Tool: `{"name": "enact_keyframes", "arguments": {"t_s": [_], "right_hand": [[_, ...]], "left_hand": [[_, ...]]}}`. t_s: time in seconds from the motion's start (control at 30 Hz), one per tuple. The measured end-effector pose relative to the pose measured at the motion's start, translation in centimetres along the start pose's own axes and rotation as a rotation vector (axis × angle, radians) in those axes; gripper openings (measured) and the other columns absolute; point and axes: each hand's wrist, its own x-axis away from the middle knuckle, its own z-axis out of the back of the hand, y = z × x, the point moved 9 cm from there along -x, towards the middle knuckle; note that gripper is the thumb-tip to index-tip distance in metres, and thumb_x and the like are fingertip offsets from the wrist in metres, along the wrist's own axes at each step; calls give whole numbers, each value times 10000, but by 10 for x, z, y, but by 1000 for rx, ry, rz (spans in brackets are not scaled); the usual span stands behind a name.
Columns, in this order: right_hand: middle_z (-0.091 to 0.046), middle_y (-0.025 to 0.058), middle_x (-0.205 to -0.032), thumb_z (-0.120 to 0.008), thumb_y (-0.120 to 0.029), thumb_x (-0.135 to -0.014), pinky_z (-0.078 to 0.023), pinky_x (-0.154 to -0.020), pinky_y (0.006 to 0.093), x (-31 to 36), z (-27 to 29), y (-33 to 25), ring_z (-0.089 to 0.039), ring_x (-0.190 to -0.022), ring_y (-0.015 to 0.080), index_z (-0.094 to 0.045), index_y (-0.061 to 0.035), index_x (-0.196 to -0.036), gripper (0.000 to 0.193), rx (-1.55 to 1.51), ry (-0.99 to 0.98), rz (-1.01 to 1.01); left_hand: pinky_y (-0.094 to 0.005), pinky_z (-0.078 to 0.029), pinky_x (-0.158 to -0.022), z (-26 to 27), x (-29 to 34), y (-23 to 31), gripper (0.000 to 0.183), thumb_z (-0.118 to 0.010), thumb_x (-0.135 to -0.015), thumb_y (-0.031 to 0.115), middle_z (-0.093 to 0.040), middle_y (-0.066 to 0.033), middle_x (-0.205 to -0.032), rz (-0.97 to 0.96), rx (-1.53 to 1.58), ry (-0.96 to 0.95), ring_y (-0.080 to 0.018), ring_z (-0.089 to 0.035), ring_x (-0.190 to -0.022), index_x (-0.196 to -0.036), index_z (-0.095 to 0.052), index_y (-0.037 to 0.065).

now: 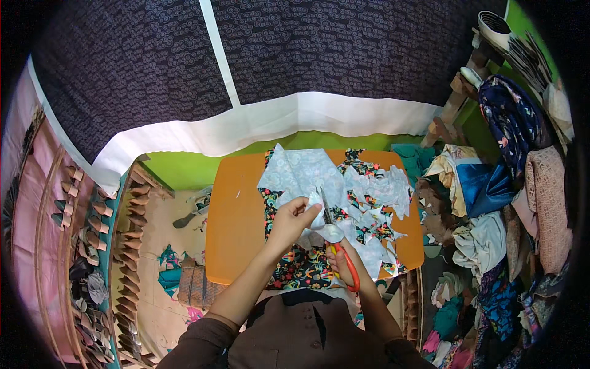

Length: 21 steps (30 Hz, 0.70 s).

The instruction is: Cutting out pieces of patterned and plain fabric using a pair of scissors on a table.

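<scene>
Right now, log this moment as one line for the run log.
left hand: holds pale fabric piece | right hand: on orange-handled scissors, blades at fabric | surface: orange table | near: fabric scraps

Two hands, the left hand and the right hand; one pair of scissors with orange handles; one orange table; one pale fabric piece pinched in fingers; scraps too many to count

fabric scraps on table, clothes pile right
</scene>
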Motion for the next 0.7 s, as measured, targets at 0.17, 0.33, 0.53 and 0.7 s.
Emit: {"name": "enact_keyframes", "arguments": {"t_s": [0.17,0.33,0.53,0.7], "right_hand": [[-448,35,-746,-374,-549,-828,-341,-558,221,1,-5,-16,-404,-629,99,-412,-31,-1071,573,-87,-34,-43],[-363,-21,-711,-364,-583,-809,-276,-477,156,1,-3,-7,-302,-557,34,-387,-54,-1044,579,-70,-79,-66],[-364,-15,-746,-377,-589,-797,-286,-491,158,2,-4,-12,-305,-577,39,-344,-70,-1144,624,-71,-99,-23],[-508,108,-906,-402,-444,-862,-404,-707,295,5,-6,-3,-484,-798,174,-356,-16,-1204,550,-17,-55,-44]], "left_hand": [[-174,-308,-483,1,3,8,183,-599,-793,178,-485,46,-582,-30,-103,-15,-17,-406,-532,-753,-570,3],[-179,-318,-485,2,4,10,188,-595,-795,183,-492,40,-586,-62,-111,-14,-22,-417,-531,-767,-573,-2],[-182,-319,-479,5,4,12,192,-591,-796,188,-493,39,-584,-95,-156,6,-20,-413,-523,-792,-583,-3],[-183,-311,-466,8,4,7,201,-589,-799,193,-484,51,-570,-89,-139,27,-14,-402,-515,-814,-594,-7]]}}
